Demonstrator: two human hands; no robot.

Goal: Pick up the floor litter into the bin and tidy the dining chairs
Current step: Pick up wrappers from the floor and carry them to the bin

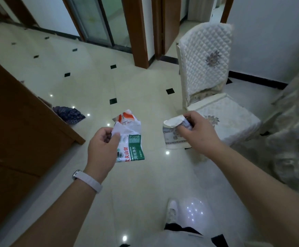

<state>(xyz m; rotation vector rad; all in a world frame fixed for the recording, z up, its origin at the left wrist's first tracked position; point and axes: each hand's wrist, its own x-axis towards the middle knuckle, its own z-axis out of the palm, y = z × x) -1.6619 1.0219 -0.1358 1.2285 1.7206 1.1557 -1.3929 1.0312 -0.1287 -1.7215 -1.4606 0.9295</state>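
So, roughly halfway on the litter part, nowhere on the rest. Two bits of rubbish were already off the floor. A crumpled wrapper (130, 139) was pinched between the thumb and curled fingers of the left hand (103, 139), and a squashed paper cup (173, 132) was gripped in the curled fingers of the right hand (196, 129). Both were held up in the air on the near side of the chair (205, 56), the cup just beside its seat and the wrapper further out.

No bin could be seen anywhere, so neither piece could be counted as binned yet. A dark bundle (70, 114) was lying on the floor well away from the chair, against a wooden cabinet (11, 122). Could be more litter, couldn't be told from here.

The chair itself was standing clear of what looked like a cloth-draped table (291, 131) next to it, so the tidying was probably untouched.
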